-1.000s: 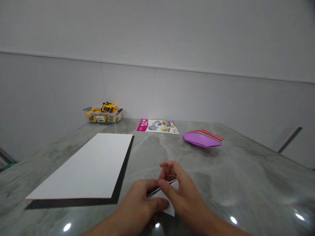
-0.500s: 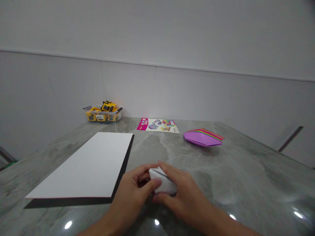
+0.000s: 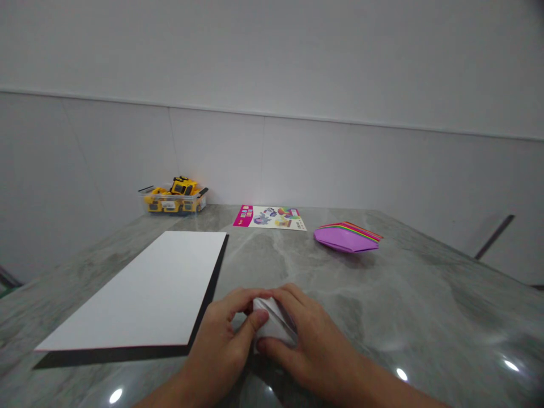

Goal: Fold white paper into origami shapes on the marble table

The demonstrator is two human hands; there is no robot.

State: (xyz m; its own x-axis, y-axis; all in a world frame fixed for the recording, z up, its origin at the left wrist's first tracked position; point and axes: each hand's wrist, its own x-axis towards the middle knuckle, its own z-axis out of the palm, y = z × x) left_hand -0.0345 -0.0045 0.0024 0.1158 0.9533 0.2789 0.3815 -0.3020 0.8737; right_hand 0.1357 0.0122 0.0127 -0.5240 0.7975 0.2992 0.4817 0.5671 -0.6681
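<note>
A small piece of white folded paper [image 3: 277,328] sits between the person's two hands, just above the six o'clock edge of the view and a little right of the middle. It looks compact and roughly wedge-shaped, with layered flaps, a pointed upper left corner and a slanting fold line running down towards four o'clock; its surface is plain white, greyer along the creases. Its far side is hidden by the fingers, and whether its underside touches the table [image 3: 408,294] cannot be told.

The left hand [image 3: 221,337] holds the paper from nine o'clock, thumb laid on the near face and fingers curled over the top. The right hand [image 3: 317,334] grips it from three o'clock, fingers along the upper right edge, thumb tucked below; the fingertips of both hands meet or nearly meet above it.

From the paper, a large white sheet [image 3: 136,289] lies at ten o'clock, with a dark band along its near and right edges. A clear tub [image 3: 187,198] of yellow toys [image 3: 182,187] stands at eleven, a printed leaflet [image 3: 272,217] lies at twelve, and purple paper [image 3: 344,239] with rainbow-coloured edges at one.
</note>
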